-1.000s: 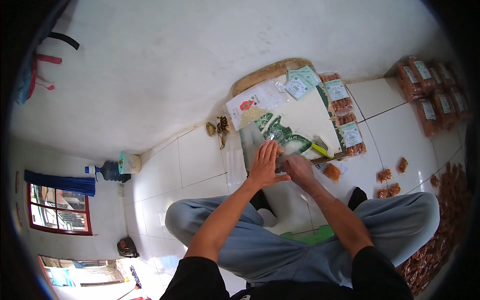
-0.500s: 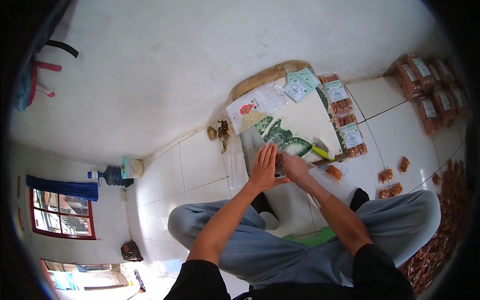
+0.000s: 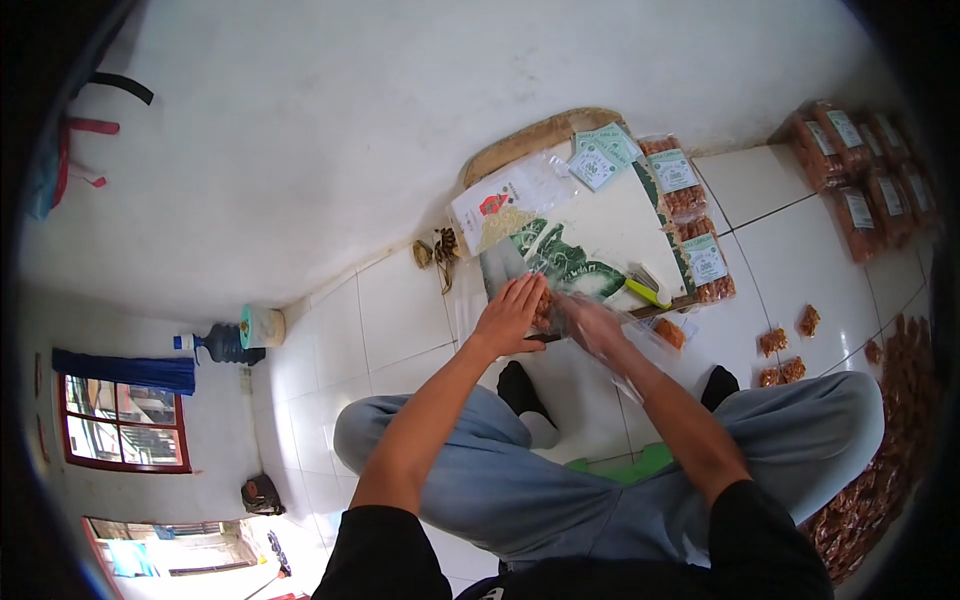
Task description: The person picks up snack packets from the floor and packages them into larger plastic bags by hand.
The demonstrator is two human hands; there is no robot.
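— The left hand [image 3: 510, 315] is lying flattened, fingers together, over brown snack pieces [image 3: 543, 310] at the near edge of the board [image 3: 625, 225].

— And the right hand [image 3: 592, 326]?

— It is blurring just beside them, with a clear plastic bag [image 3: 655, 347] showing around its wrist; I can't tell whether it is gripping anything.

— What is lying beyond?

— A lime-green tool [image 3: 648, 291] is resting on the board, labelled snack packs [image 3: 675, 172] are lining its right side, and green label cards [image 3: 598, 163] are overlapping near its far end.

— Farther off?

— More packs [image 3: 868, 185] are standing stacked near the wall [image 3: 400, 130].
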